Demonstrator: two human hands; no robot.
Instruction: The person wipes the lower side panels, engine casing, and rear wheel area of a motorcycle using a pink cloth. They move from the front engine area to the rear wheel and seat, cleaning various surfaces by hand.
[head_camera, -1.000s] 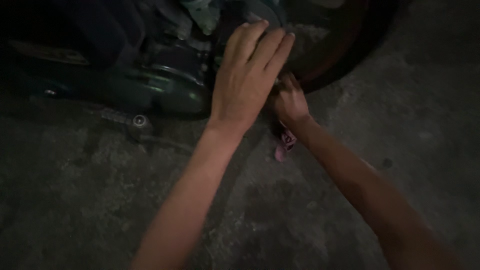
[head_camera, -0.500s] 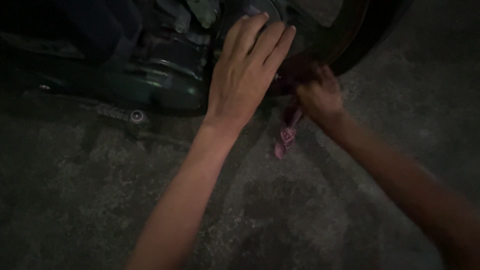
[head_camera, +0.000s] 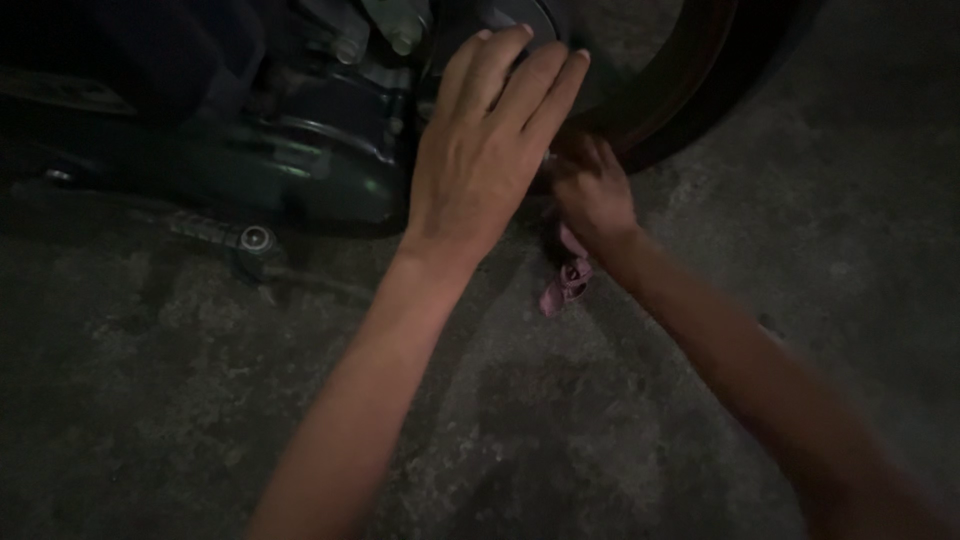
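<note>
Here, my left hand (head_camera: 480, 150) lies flat with fingers spread on the motorcycle's dark hub (head_camera: 540, 20), seemingly to brace it, while my right hand (head_camera: 592, 195) bunches a pink rag (head_camera: 565, 280) against the wheel rim (head_camera: 680, 90); its tail dangles toward the concrete floor (head_camera: 650, 420).

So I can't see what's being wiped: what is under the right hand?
A pink rag hangs out below the right hand, its end on the concrete floor. The hand covers the rest of it and the spot by the wheel it presses on.
</note>
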